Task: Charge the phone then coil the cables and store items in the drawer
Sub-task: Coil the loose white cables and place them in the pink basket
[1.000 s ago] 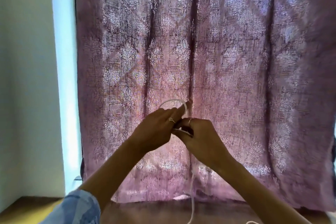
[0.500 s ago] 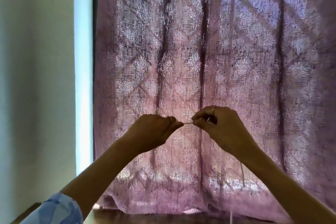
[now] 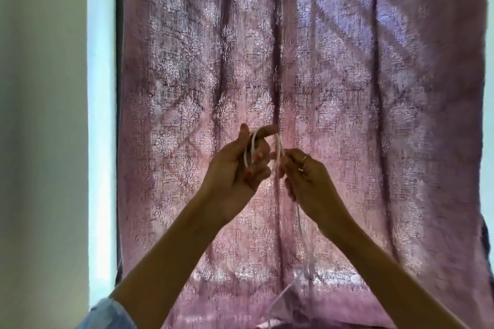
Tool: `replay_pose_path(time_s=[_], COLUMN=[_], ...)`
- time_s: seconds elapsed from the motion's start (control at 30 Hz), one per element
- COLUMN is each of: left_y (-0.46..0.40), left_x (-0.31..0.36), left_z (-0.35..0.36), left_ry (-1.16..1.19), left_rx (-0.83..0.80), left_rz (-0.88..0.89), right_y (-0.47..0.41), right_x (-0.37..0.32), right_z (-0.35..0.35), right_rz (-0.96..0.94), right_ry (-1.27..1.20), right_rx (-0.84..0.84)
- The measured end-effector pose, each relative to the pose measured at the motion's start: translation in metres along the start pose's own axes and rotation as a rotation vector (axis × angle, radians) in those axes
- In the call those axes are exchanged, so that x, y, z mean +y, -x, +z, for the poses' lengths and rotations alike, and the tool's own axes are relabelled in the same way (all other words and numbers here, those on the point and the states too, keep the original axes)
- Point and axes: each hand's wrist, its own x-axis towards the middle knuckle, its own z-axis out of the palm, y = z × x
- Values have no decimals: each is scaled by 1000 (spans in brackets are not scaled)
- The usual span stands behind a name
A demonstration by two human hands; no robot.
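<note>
Left of the curtain [image 3: 334, 75] stands a pale wall [image 3: 40, 115], with a blue sleeve [image 3: 107, 315] at its foot. In front of the curtain's middle fold the left hand [image 3: 235, 165] is raised, palm toward the camera, fingers curled around loops of the white cable [image 3: 278, 152]. Just right of it, the right hand [image 3: 307, 179] pinches the same cable between thumb and fingertips. The cable's loose end hangs down before the curtain's lower hem.
</note>
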Motion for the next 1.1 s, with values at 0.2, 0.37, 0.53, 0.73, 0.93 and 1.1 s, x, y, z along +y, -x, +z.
replay_pose_path(time_s=[0.2,0.37,0.53,0.73,0.93,1.1], left_y=[-23,-29,-18,-4,1,8], left_x=[-2,-4,-9,-21,-18,-8], left_z=[17,12,11,1,-11,11], left_ry=[163,-176,-1002,-1728,-1743,-1253], left_rx=[58,196,231,134,189,155], left_rz=[138,283,396,406,345,47], right_y=[11,11,10,8,4,2], right_x=[13,4,-16,-26,-28,-25], right_z=[4,-7,-11,-15,-28,-43], right_rz=[148,86,-88,-198,-348,-546], right_ry=[0,274,496,512,546,562], right_rx=[-104,-205,-148,-79,2,55])
